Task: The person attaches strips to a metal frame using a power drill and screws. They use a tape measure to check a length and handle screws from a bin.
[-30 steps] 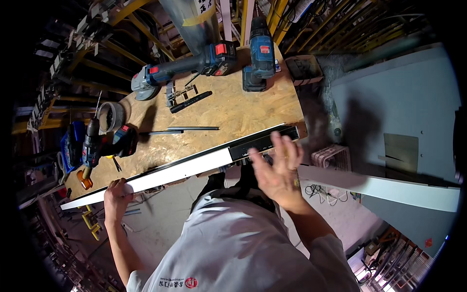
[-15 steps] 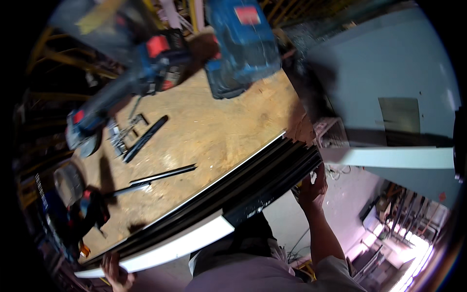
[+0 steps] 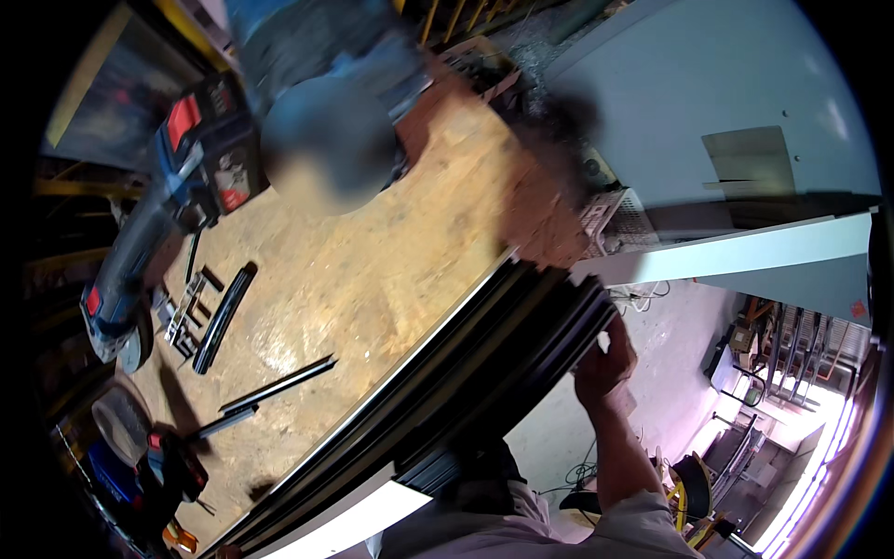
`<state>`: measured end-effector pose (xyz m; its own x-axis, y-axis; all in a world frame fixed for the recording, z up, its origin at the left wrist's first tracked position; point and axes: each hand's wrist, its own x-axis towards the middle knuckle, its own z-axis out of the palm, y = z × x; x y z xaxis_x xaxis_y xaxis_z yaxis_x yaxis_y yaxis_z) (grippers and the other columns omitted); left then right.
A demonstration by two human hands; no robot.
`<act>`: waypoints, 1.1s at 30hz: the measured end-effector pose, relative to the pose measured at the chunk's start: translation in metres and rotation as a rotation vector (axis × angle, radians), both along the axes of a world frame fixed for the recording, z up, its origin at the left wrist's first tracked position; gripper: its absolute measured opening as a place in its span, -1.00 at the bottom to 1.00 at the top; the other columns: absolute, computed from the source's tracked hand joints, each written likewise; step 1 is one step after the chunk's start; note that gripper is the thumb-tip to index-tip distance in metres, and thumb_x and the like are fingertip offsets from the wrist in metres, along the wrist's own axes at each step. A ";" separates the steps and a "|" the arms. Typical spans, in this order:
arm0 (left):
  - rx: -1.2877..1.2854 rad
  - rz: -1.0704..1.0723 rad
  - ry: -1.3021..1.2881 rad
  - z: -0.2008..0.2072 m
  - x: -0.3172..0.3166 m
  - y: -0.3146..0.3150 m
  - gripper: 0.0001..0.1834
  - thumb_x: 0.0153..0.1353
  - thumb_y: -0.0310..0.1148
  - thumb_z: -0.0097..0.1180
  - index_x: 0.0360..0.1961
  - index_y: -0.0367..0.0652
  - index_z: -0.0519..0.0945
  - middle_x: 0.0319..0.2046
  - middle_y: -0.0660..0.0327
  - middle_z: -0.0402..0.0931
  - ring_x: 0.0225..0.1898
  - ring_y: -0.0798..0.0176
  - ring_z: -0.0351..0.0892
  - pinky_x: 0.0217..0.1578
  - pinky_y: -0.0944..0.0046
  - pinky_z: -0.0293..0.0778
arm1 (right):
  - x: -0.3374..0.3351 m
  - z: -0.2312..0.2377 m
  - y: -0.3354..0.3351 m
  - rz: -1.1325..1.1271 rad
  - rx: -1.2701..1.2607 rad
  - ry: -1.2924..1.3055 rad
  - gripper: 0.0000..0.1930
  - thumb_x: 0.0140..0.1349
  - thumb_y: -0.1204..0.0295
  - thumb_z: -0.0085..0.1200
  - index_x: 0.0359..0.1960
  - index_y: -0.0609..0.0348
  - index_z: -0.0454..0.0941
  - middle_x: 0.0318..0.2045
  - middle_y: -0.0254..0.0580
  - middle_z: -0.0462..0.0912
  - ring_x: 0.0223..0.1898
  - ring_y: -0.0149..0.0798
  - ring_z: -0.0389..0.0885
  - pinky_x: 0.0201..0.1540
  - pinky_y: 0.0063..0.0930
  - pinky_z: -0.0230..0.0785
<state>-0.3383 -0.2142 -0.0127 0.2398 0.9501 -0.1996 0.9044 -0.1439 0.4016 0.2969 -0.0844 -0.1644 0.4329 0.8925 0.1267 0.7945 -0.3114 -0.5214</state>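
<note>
Long black channelled profiles (image 3: 456, 373) lie side by side along the near edge of the wooden worktop (image 3: 400, 279), close to my body. A white strip (image 3: 358, 522) runs along their near side at the lower left. My right hand (image 3: 607, 368) grips the right end of the nearest black profile, thumb and fingers bent round its edge. Only a small bit of my left hand (image 3: 228, 552) shows at the lower picture edge, beside the profiles' left end; its fingers are mostly hidden.
A blue and black cordless angle grinder (image 3: 149, 233) stands at the left, with small metal parts (image 3: 191, 317) and short black strips (image 3: 279, 384) nearby. A large blurred blue object (image 3: 326, 56) rises at the back. A white crate (image 3: 610, 219) and a long pale panel (image 3: 745, 252) are right.
My view has turned, so the worktop and tools sit further left and the profiles slant more steeply. My left hand has slipped mostly out of the picture. My right hand keeps its grip.
</note>
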 end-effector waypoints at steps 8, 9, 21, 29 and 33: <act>0.031 0.075 0.064 -0.009 0.062 0.025 -0.07 0.38 0.42 0.13 0.10 -0.45 0.61 -0.26 -0.12 0.63 -0.49 -0.07 0.42 -0.45 -0.04 0.35 | 0.005 0.011 0.012 0.148 0.116 0.041 -0.57 0.28 0.56 0.23 0.19 0.39 0.54 0.10 0.26 0.70 0.10 0.24 0.72 0.21 -0.05 0.57; -0.052 0.174 0.119 -0.010 0.070 0.024 0.03 0.31 0.57 0.04 -0.02 -0.45 0.59 -0.30 -0.15 0.57 -0.26 -0.30 0.58 -0.23 -0.17 0.44 | 0.002 0.018 0.016 0.187 0.188 0.051 -0.56 0.26 0.57 0.23 0.19 0.40 0.54 0.12 0.28 0.68 0.12 0.25 0.71 0.22 -0.04 0.57; 0.006 0.112 0.005 0.004 0.180 0.104 -0.11 0.22 0.44 0.26 -0.04 -0.35 0.60 -0.41 -0.07 0.55 -0.38 -0.23 0.59 -0.35 -0.12 0.47 | -0.054 0.092 0.088 0.357 0.408 0.587 -0.40 0.20 0.42 0.55 0.24 0.34 0.56 0.06 0.10 0.68 0.00 0.11 0.70 0.08 -0.13 0.58; -0.063 0.092 0.069 0.019 0.193 0.115 -0.31 0.07 0.06 0.53 -0.05 -0.33 0.59 -0.42 -0.05 0.54 -0.38 -0.24 0.56 -0.35 -0.10 0.48 | -0.054 0.100 0.101 0.348 0.461 0.663 -0.55 0.18 0.48 0.55 0.06 0.26 0.61 -0.07 -0.01 0.68 -0.07 0.01 0.67 -0.03 -0.18 0.56; 0.037 0.057 0.047 0.016 0.226 0.130 -0.29 -0.10 -0.33 0.56 0.09 -0.35 0.53 -0.35 -0.05 0.54 -0.35 -0.24 0.55 -0.32 -0.13 0.48 | -0.051 0.105 0.103 0.358 0.430 0.638 -0.62 0.24 0.49 0.51 0.01 0.30 0.61 -0.06 0.04 0.68 -0.09 0.01 0.70 -0.03 -0.22 0.58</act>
<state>-0.1119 -0.0844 0.0035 0.1765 0.9688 -0.1739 0.9295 -0.1059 0.3534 0.2456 0.0190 -0.0598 0.2371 0.9193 0.3140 0.3211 0.2309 -0.9184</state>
